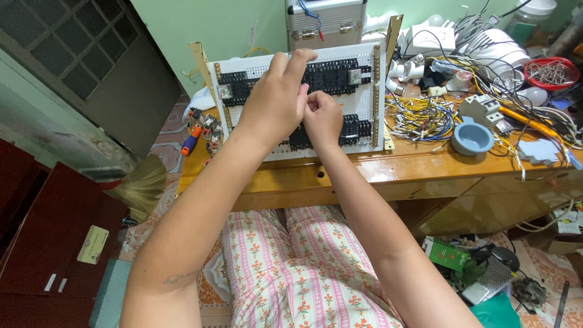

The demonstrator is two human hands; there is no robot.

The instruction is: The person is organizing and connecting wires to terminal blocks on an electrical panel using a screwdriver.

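with my left hand (276,100) spread flat against the white perforated panel (297,143) propped on the table (413,167), i keep my right hand (323,115) fingers pinched tight, on what i cannot tell, square to the black relay sockets (331,76) and press evenly.

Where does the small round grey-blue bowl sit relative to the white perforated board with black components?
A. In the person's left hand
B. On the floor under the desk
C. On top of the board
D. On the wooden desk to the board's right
D: the grey-blue bowl rests on the wooden desk, right of the white perforated board.
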